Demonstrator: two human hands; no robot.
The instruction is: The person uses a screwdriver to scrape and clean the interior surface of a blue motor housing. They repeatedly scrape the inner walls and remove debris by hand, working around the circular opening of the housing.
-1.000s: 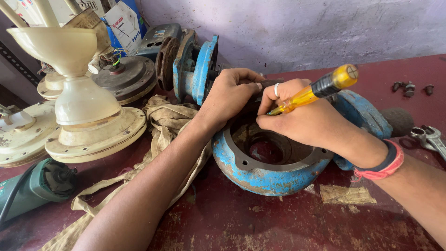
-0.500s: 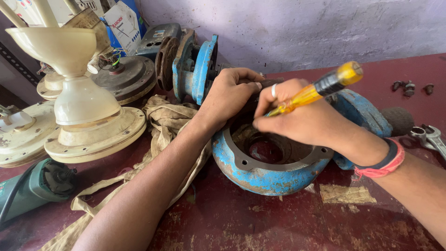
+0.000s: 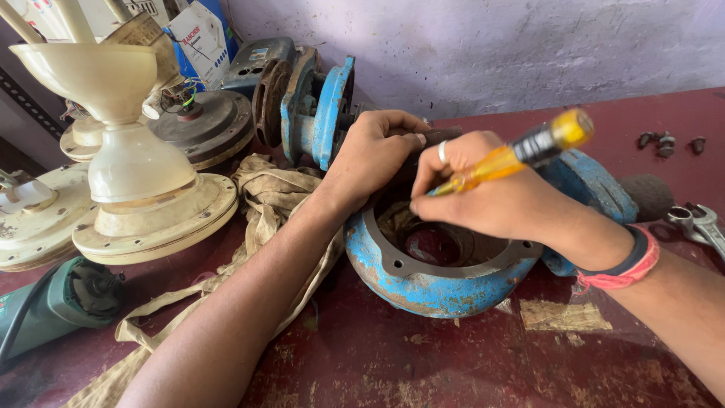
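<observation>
A worn blue round pump casing [image 3: 434,283] lies open side up on the dark red bench [image 3: 453,363]. My left hand [image 3: 374,155] rests curled on the casing's far rim, gripping it. My right hand [image 3: 491,193] is closed around a screwdriver with a yellow and black handle [image 3: 529,151]; its tip points down into the casing and is hidden behind my fingers. A ring sits on one right finger, and a red and dark band circles that wrist.
A second blue pump part [image 3: 325,113] stands behind the casing. Cream ceiling-fan housings [image 3: 143,196] fill the left side, with a beige cloth strap [image 3: 264,204] beside them. A green power tool [image 3: 53,306] lies at lower left. Spanners [image 3: 698,223] and small bolts [image 3: 664,143] lie right.
The screwdriver handle has tilted slightly up and to the right as my right hand shifted. My left hand has stayed on the casing rim.
</observation>
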